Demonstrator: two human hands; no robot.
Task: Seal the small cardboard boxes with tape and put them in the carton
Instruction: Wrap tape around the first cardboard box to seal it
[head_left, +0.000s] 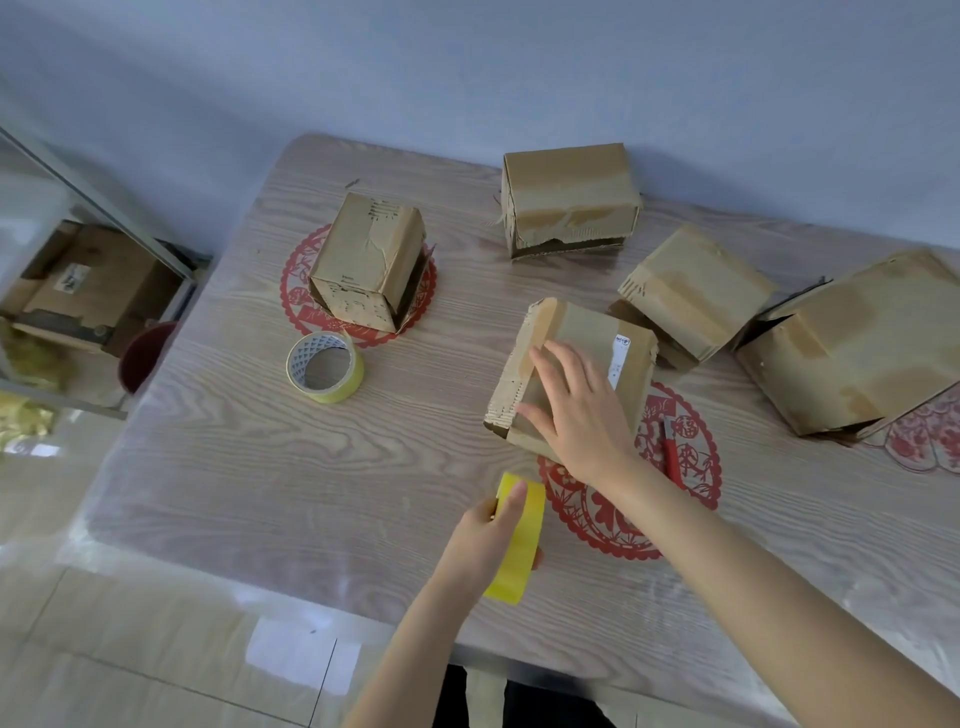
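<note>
Yellow tape is ready but not yet applied. The left hand (488, 535) grips a roll of tape (519, 556), fingers curled around its rim, just above the near part of the tabletop (311, 493). The right hand (576, 410) lies flat on top of the small box (587, 332), fingers straight and spread, pressing it down. The two hands are near each other but not touching.

The small box stands on the tabletop at centre right. Its near-left edge shows torn corrugated card. No strip runs from the roll to it.

Status, as judged from the scene:
- Sealed: none confirmed. The left box (363, 260), back box (569, 192) and right box (696, 291) show only old brownish tape marks and ragged or gaping lower edges.
- Packed: none. All small boxes stand on the tabletop.
- Carton: probably the large box (857, 343) at the right edge, though this cannot be confirmed.

A spare roll (353, 382) lies near the left box. A red knife (674, 457) lies just beside the right wrist.

Remaining work: seal every small box, then load them. The task appears to be at its start.
</note>
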